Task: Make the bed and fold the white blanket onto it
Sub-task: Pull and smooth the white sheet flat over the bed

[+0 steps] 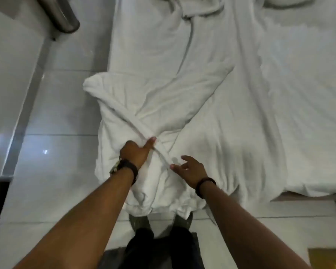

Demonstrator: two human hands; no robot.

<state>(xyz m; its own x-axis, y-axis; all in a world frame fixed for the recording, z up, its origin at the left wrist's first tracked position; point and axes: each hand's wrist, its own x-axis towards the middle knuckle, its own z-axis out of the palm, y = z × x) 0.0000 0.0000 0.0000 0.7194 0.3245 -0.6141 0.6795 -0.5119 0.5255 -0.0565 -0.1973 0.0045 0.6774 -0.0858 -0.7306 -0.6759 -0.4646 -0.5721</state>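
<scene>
Glossy white floor tiles (52, 117) flank the scene — a metal cylinder (60, 14), perhaps a bin, stands upper left.

blanket (144, 105) on bed (299, 113), floor (56, 171) left

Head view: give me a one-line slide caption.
Left hand grips a bunched fold of the white blanket at the bed corner; right hand, fingers spread, reaches toward it.

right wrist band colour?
Black; the band on the right wrist shows plainly in the head view.
</scene>
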